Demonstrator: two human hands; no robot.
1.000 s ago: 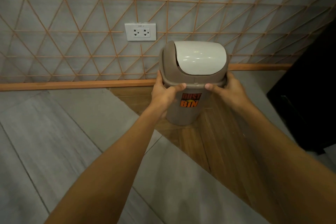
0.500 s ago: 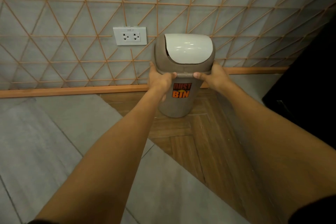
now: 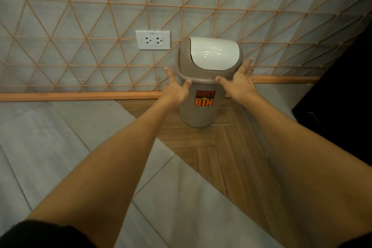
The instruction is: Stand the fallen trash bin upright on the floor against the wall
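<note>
Trash bin point(image 3: 203, 110) upright by wall (both hands' grip open: left hand point(image 3: 174, 90), right hand point(image 3: 238, 84))

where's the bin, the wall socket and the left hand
trash bin point(image 3: 201, 112), head view, front of the body under the sticker
wall socket point(image 3: 152, 39), head view, middle of the white plate
left hand point(image 3: 174, 91), head view, back of the hand

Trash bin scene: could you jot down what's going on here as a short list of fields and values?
bin: trash bin, taupe, standing upright on the wooden floor patch
lid: pale swing lid, closed
label: orange DUST BIN sticker facing the camera
position: close to the wall, right of the power outlet; contact with the wall cannot be told
left hand: fingers spread, thumb at the rim
right hand: fingers spread, thumb at the rim
grip: both hands open, not clasping
</note>
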